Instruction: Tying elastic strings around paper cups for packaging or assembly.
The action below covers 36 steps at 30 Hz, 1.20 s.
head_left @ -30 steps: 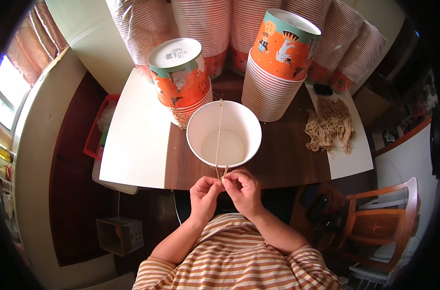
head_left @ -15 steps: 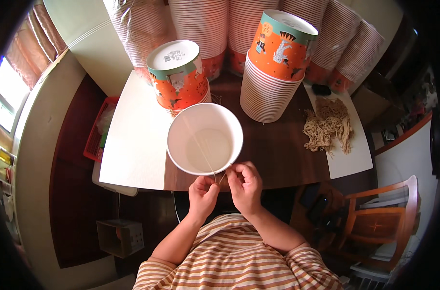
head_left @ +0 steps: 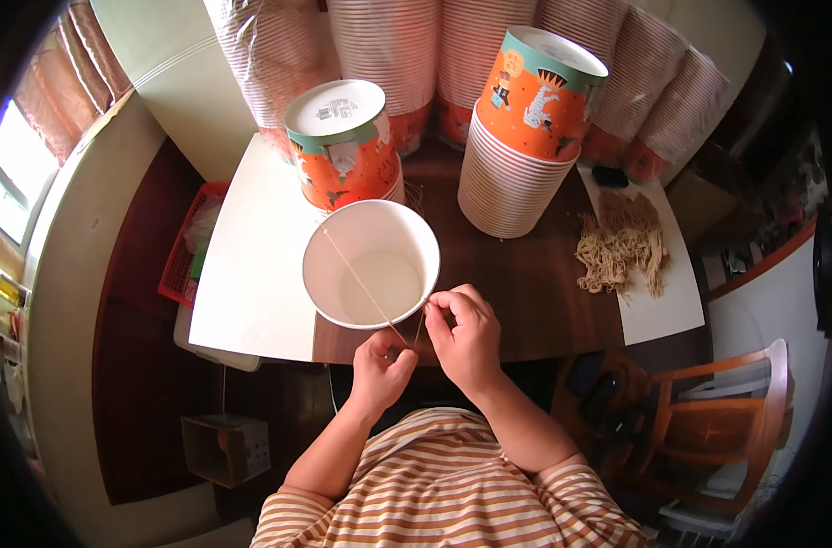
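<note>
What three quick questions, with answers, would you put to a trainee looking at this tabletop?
1. True or false: the white bucket stands with its mouth facing down.
2. Fill in: a thin ____ runs across the bucket's mouth to the fingers of the left hand.
3. Which hand is nearer the tan string bundle?

Key:
1. False; its open mouth faces up.
2. Cord.
3. The right hand.

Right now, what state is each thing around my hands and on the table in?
White paper bucket: open, mouth facing the camera
String: drawn straight across the bucket's mouth
Left hand: pinching the string
Right hand: fingers closed at the bucket's near rim, seemingly on the string
Left bucket stack: nested, upside down
Right bucket stack: nested, upside down
Tan string bundle: loose, tangled
Rear bucket stacks: nested, wrapped in clear plastic
</note>
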Each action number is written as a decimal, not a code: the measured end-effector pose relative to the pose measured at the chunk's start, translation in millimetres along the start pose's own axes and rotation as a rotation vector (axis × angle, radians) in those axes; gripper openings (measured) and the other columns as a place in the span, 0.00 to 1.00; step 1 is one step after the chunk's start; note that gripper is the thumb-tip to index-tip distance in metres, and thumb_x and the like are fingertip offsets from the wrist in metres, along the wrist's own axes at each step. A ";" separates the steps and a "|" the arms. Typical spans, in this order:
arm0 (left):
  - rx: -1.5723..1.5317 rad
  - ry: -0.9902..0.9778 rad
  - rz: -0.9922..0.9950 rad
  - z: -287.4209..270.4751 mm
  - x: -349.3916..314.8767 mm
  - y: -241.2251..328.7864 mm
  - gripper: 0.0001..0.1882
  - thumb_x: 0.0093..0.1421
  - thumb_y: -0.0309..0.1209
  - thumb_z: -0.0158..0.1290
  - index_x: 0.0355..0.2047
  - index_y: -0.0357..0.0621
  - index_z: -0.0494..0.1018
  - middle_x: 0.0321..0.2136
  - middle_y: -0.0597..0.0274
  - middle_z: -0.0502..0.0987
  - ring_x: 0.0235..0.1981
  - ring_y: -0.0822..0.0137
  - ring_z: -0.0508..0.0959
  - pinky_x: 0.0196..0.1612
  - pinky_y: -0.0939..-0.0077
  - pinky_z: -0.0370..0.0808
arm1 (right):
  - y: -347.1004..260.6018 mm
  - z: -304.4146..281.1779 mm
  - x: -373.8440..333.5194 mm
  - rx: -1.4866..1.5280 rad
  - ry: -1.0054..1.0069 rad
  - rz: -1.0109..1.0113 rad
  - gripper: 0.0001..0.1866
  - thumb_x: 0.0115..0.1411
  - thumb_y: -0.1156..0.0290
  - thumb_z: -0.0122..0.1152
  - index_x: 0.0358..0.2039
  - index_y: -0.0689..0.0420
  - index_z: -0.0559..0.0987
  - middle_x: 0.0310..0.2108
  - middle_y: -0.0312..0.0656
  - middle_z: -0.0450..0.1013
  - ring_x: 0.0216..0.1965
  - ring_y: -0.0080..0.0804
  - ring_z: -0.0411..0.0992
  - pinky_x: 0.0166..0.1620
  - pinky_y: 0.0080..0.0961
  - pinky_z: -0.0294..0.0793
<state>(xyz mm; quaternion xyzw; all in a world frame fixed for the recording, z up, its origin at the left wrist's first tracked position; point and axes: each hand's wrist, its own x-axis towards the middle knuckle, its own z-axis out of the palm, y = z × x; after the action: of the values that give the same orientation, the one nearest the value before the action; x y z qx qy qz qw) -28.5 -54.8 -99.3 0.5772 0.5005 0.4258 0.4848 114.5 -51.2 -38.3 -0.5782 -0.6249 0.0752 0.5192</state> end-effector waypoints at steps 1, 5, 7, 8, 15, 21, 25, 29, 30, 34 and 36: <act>-0.001 0.003 0.003 -0.4 0.3 0.9 0.04 0.48 0.24 0.52 0.24 0.35 0.71 0.18 0.62 0.74 0.21 0.75 0.73 0.27 0.80 0.71 | 2.9 1.1 0.9 0.016 -0.018 0.005 0.04 0.52 0.78 0.62 0.28 0.60 0.75 0.25 0.42 0.71 0.26 0.38 0.71 0.30 0.29 0.71; -0.036 -0.039 0.061 -8.0 -2.3 5.8 0.04 0.47 0.24 0.53 0.24 0.36 0.72 0.21 0.61 0.74 0.24 0.72 0.74 0.30 0.78 0.71 | 14.6 -3.8 13.2 0.343 -0.261 0.296 0.08 0.55 0.73 0.62 0.34 0.61 0.77 0.27 0.34 0.73 0.27 0.16 0.69 0.30 0.16 0.69; -0.007 -0.101 0.148 -12.5 -1.4 7.8 0.02 0.46 0.22 0.52 0.22 0.38 0.71 0.24 0.59 0.73 0.28 0.66 0.74 0.33 0.75 0.71 | 33.5 -5.8 28.4 0.518 -0.279 0.387 0.14 0.53 0.70 0.63 0.40 0.62 0.76 0.26 0.33 0.73 0.22 0.13 0.65 0.26 0.15 0.67; -0.004 -0.085 0.150 -16.1 -0.3 8.9 0.02 0.46 0.22 0.52 0.22 0.38 0.71 0.24 0.59 0.73 0.28 0.66 0.74 0.33 0.75 0.71 | 38.8 -3.7 39.1 0.542 -0.246 0.390 0.16 0.54 0.69 0.63 0.41 0.63 0.75 0.25 0.32 0.72 0.20 0.11 0.63 0.25 0.13 0.65; 0.089 -0.178 0.528 -25.5 -3.6 27.9 0.04 0.41 0.19 0.51 0.20 0.41 0.69 0.26 0.60 0.72 0.30 0.60 0.74 0.35 0.70 0.72 | 64.6 17.7 103.3 0.142 -0.526 0.305 0.19 0.49 0.61 0.61 0.34 0.65 0.78 0.24 0.50 0.76 0.27 0.39 0.76 0.33 0.30 0.74; -0.148 -0.028 0.609 -44.5 -19.5 32.8 0.07 0.45 0.25 0.53 0.26 0.38 0.70 0.34 0.52 0.73 0.37 0.60 0.73 0.42 0.72 0.70 | 16.0 -6.6 70.5 0.052 -0.090 -0.026 0.10 0.52 0.78 0.53 0.36 0.62 0.76 0.26 0.51 0.75 0.27 0.46 0.75 0.31 0.34 0.74; -0.491 0.363 0.254 -50.0 -14.4 38.9 0.22 0.56 0.26 0.57 0.49 0.38 0.63 0.42 0.59 0.68 0.43 0.68 0.71 0.48 0.71 0.70 | -10.5 -33.4 48.2 -0.046 0.057 -0.404 0.17 0.51 0.80 0.54 0.43 0.64 0.75 0.29 0.49 0.75 0.26 0.45 0.73 0.31 0.34 0.73; -0.416 0.121 0.250 -52.7 9.0 41.5 0.27 0.58 0.25 0.55 0.57 0.39 0.60 0.47 0.56 0.72 0.47 0.68 0.72 0.52 0.71 0.70 | -11.8 -53.3 23.9 -0.109 0.032 -0.519 0.18 0.50 0.78 0.56 0.44 0.63 0.75 0.23 0.43 0.72 0.21 0.40 0.68 0.27 0.33 0.69; -0.213 0.133 0.248 -53.3 11.8 41.5 0.23 0.60 0.25 0.53 0.55 0.38 0.64 0.44 0.57 0.74 0.46 0.69 0.73 0.51 0.73 0.70 | -13.5 -59.1 18.7 -0.038 -0.013 -0.502 0.17 0.50 0.78 0.57 0.44 0.63 0.75 0.23 0.42 0.71 0.21 0.39 0.68 0.27 0.32 0.69; -0.038 0.177 0.256 -56.4 17.9 53.2 0.14 0.62 0.21 0.45 0.47 0.35 0.71 0.38 0.57 0.78 0.42 0.71 0.75 0.48 0.76 0.71 | -0.1 -85.0 28.9 0.289 -0.139 -0.288 0.31 0.57 0.49 0.58 0.47 0.65 0.72 0.41 0.45 0.68 0.29 0.26 0.67 0.33 0.23 0.67; -0.022 0.071 0.359 -58.6 23.6 60.7 0.16 0.60 0.19 0.43 0.48 0.35 0.71 0.39 0.55 0.78 0.43 0.68 0.77 0.47 0.75 0.72 | 0.2 -93.4 40.9 0.294 -0.145 -0.067 0.36 0.54 0.48 0.63 0.52 0.65 0.68 0.53 0.42 0.62 0.29 0.21 0.61 0.37 0.17 0.66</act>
<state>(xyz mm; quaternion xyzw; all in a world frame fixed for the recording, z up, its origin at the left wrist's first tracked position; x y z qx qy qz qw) -72.6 -25.4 -29.5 0.6366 0.4016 0.5312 0.3890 191.9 -65.8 26.5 -0.4678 -0.6619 0.1899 0.5541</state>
